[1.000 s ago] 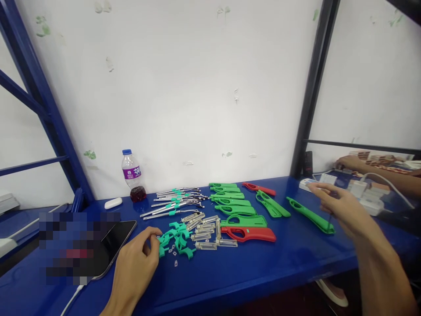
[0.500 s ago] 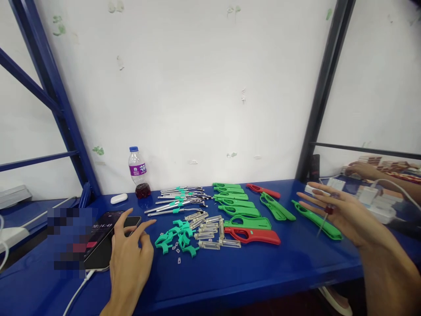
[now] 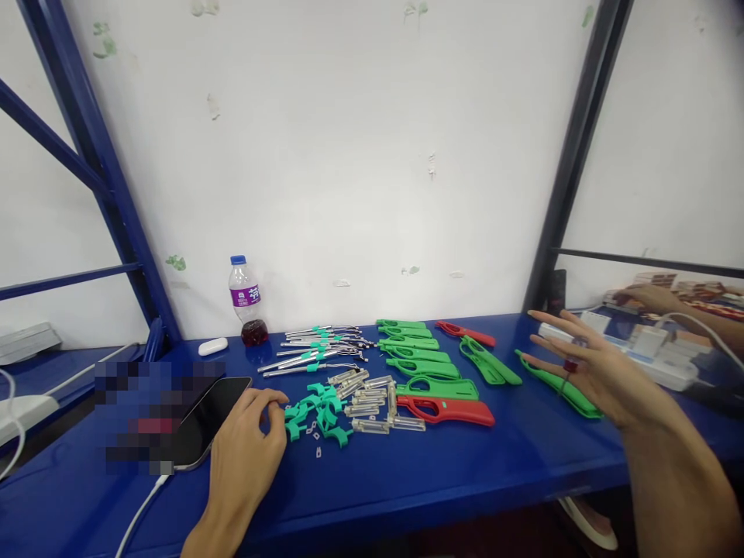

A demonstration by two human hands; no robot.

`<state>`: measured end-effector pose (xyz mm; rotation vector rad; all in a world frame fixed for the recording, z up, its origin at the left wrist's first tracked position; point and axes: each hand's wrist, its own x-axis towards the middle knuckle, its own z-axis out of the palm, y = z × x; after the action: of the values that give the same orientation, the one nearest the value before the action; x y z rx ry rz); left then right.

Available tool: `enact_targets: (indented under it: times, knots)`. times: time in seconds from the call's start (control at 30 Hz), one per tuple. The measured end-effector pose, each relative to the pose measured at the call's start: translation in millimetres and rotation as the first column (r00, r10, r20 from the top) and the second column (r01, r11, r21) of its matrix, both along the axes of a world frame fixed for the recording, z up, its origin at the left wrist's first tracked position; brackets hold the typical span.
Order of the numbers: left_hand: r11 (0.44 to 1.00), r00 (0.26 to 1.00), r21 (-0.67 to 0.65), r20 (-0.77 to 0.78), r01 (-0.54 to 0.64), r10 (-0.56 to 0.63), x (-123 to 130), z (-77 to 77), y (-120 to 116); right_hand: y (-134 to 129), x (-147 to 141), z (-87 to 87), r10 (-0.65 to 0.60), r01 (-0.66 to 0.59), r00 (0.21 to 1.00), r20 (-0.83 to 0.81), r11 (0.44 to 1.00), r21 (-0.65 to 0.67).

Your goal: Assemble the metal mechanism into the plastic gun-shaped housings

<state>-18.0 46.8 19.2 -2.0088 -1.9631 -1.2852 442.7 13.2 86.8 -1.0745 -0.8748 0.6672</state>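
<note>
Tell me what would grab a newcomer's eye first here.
The large red casing stands out on the blue table, at the near end of a row of green casings. Next come the teal parts, piled beside the fingertips of the left hand, then the purple-labelled bottle near the wall.

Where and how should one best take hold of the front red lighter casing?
Probably pinch the front red lighter casing by its broad right end, across the long edges, from above right: it lies flat, that end juts past the green lighter casing behind, and clear tanks crowd its looped left end.
</note>
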Motion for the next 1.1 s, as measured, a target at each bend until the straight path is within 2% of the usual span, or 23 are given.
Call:
enact_targets:
  times: [0.17,0.4,0.7,1.1]
  knots:
    - [0.999,0.999,-0.008,-0.012,0.034,-0.034,-1,-0.8,3,-3,-1,3.0,0.066,-0.067,0.996,-0.058,0.998,-0.018]
    - [0.995,0.994,-0.007,-0.042,0.099,-0.099,-3,-1.9,6,-1,-11,7.0,0.04,-0.034,0.997,-0.058,0.994,0.104]
    - [0.994,0.993,-0.016,-0.039,0.111,-0.111,-5,-2.1,9,-5,-41,17.4,0.018,-0.02,1.0,0.011,0.985,0.171]
    - [0.992,0.992,-0.034,-0.034,0.12,-0.121,-5,-3.2,9,-4,-39,17.7,0.001,-0.014,0.998,0.061,0.978,0.208]
